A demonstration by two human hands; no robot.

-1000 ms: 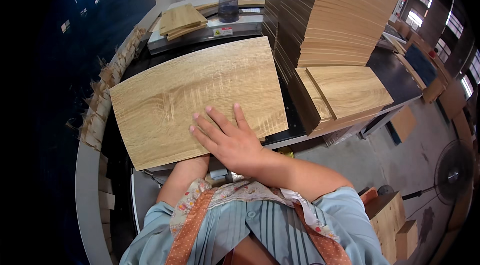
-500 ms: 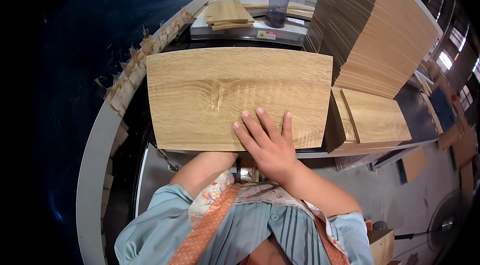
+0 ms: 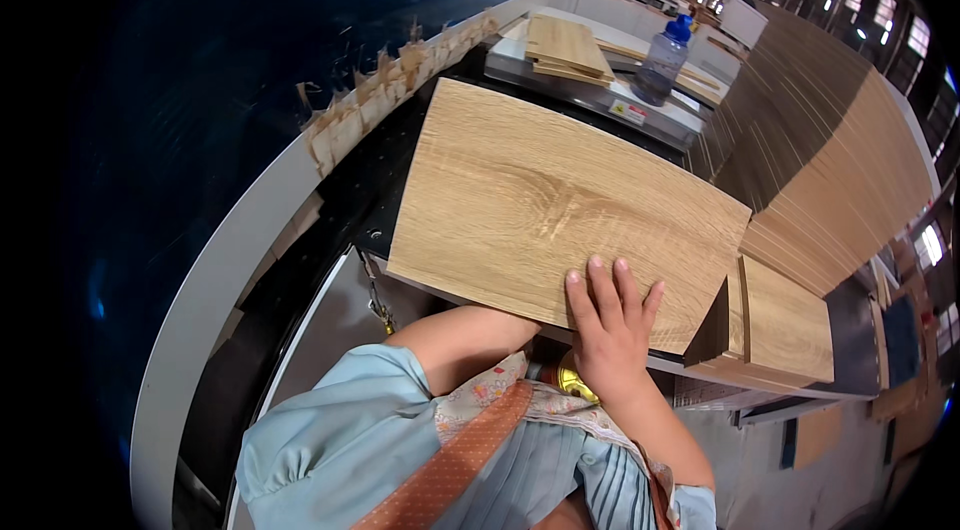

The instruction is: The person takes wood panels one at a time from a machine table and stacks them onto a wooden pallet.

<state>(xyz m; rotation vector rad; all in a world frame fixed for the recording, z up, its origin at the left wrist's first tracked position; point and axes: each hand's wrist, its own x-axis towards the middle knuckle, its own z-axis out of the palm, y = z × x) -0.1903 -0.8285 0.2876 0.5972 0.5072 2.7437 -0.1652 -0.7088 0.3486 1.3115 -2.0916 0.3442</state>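
Note:
A large rectangular wood-grain board (image 3: 520, 180) lies in front of me, over the dark worktop. My right hand (image 3: 610, 335) rests on its near edge toward the right, open, with the fingers spread flat on the top face; its thumb is not visible. My left forearm (image 3: 465, 342) reaches under the near edge of the board. The board hides my left hand, so its fingers do not show.
Right of the board lie stacked wood-grain boards (image 3: 785, 320), with a tall stack of panels (image 3: 840, 150) behind. Farther back are a blue-capped bottle (image 3: 660, 65) and small boards (image 3: 568, 48) on a white-topped surface. A grey curved edge (image 3: 250, 220) with ragged tape runs along the left.
The view has turned and tilted, so the whole scene slants down to the right. My right hand stays on the board's near edge, and my left hand remains hidden beneath it.

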